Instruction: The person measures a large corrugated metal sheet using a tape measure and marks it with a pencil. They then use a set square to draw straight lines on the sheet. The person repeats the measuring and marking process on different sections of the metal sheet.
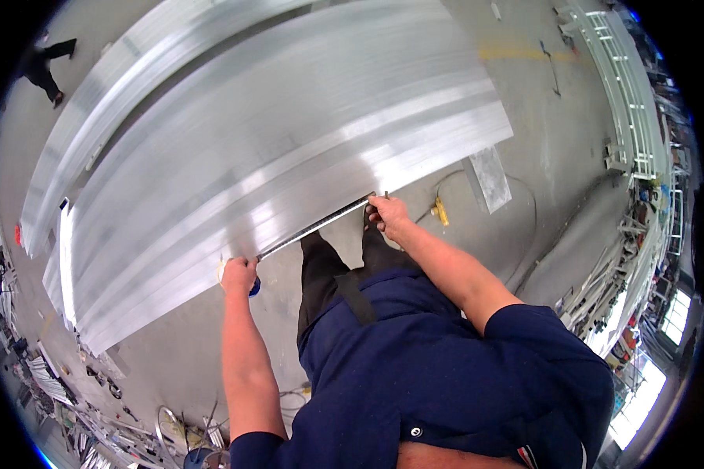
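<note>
My left hand point(238, 274) is closed around a tape measure, whose case shows only as a bit of blue and pale yellow beside the fingers. Its dark blade point(314, 227) is drawn out along the near edge of a large shiny metal sheet point(235, 133). At the blade's far right end, my right hand point(389, 216) pinches the tape. A short thin stick-like thing pokes up from the right fingers, too small to name. Both hands are at the sheet's near edge, just in front of my legs.
Long metal profiles point(94, 148) lie beyond the sheet. Right of it are a small metal plate point(490, 180), a yellow tool point(441, 211) and a cable on the floor. A white frame rack point(630, 94) stands far right. Another person's legs point(45, 66) show at upper left.
</note>
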A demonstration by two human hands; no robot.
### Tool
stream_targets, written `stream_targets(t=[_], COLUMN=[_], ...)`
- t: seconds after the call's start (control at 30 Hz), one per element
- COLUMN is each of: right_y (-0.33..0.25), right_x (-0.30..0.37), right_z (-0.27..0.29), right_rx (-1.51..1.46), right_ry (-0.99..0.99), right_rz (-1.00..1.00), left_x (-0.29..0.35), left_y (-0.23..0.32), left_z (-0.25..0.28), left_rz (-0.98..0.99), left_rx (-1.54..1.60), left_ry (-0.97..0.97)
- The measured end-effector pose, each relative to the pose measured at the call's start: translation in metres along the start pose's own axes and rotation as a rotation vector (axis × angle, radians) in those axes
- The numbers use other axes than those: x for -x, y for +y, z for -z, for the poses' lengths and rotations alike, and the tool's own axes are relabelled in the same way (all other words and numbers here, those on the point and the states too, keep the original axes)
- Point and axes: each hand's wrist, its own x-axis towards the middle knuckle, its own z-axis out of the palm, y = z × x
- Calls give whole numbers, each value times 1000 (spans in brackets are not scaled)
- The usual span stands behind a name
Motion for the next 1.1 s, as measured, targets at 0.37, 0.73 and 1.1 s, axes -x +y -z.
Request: stream_targets(t=[0.37, 0.73, 1.1], right_y=[-227, 30, 24], right_x=[139, -82, -190], right_z=[-124, 146, 180], right_rx=[148, 1589, 1427], right_ry=[-685, -529, -326], right_rz=[678, 751, 552], left_x=[52, 376, 466], left_y=[9, -56, -31], left_z=[104, -281, -346], left_rz=[-131, 740, 288], left_rx=[1012, 484, 246], left_ry=[408, 84, -148])
